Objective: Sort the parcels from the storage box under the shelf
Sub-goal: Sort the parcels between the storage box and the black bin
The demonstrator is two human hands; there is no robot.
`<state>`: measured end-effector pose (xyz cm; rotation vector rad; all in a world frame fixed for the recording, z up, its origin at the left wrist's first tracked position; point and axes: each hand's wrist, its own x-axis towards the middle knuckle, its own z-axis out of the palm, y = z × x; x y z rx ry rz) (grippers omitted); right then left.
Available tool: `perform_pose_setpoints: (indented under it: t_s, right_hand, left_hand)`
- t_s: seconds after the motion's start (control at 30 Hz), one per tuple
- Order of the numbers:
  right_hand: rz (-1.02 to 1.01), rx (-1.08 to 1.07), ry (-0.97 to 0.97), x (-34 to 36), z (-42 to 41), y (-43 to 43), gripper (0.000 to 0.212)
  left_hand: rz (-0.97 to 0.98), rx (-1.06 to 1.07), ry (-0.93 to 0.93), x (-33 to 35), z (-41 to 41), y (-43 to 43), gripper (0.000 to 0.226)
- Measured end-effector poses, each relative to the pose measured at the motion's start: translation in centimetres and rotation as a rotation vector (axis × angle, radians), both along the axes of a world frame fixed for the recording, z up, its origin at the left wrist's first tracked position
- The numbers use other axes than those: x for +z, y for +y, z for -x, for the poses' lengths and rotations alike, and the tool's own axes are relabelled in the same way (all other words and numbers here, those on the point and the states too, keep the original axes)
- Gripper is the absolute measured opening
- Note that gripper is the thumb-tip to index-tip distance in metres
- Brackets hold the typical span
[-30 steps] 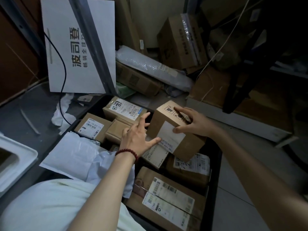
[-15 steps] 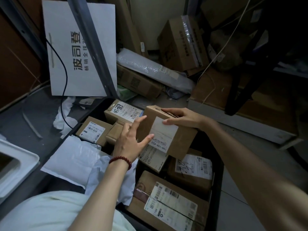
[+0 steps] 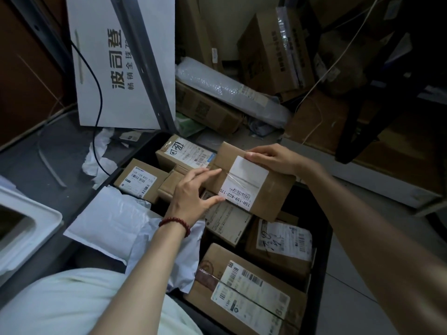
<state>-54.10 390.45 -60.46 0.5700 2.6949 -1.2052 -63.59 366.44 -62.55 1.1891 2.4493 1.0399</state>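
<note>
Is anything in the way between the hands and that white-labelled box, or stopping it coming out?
Nothing visible does. Both hands already touch the parcel: the left hand braces its left end, the right hand grips its far edge. Nothing lies on it; the other parcels are beneath.

We count seven cardboard parcels at the bin point(image 3: 323, 250): one held parcel point(image 3: 273, 194) above its far end and six lying inside it. Two white mailers point(image 3: 108, 218) lie across the bin's left rim. Two grips touch the held parcel, the left grip point(image 3: 191, 192) and the right grip point(image 3: 271, 158), with one bead bracelet point(image 3: 175, 224) on the left wrist. Behind the bin stand one white bag point(image 3: 113, 112) and one bubble-wrapped roll point(image 3: 217, 88).
</note>
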Motion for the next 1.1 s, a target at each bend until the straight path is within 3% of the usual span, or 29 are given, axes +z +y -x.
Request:
perform_pose_setpoints:
  t_s: [0.2, 0.47, 0.67, 0.8, 0.97, 1.1]
  right_hand:
    - [0.05, -0.018, 0.092, 1.7, 0.3, -0.1, 0.023]
    - [-0.069, 0.006, 0.055, 3.0, 0.6, -2.4, 0.053]
    - [-0.086, -0.118, 0.075, 2.0, -1.2, -3.1, 0.048]
    - [-0.035, -0.171, 0.048, 1.2, -2.2, -3.2, 0.044]
    - [0.013, -0.264, -0.088, 0.7, -3.8, -4.6, 0.096]
    - [0.052, -0.339, -0.017, 0.6, -5.1, -4.9, 0.103]
  left_hand:
    - [-0.102, 0.014, 0.058, 1.4, -0.3, 0.1, 0.064]
    - [-0.071, -0.027, 0.107, 1.5, -1.0, -0.4, 0.053]
    - [-0.033, -0.035, 0.004, 1.7, -1.9, 0.1, 0.079]
    - [0.008, -0.04, -0.088, 1.3, -2.5, 0.8, 0.08]
    - [0.008, -0.001, -0.16, 1.3, -2.8, 1.0, 0.091]
    - [-0.03, 0.005, -0.22, 1.7, -3.2, 1.0, 0.088]
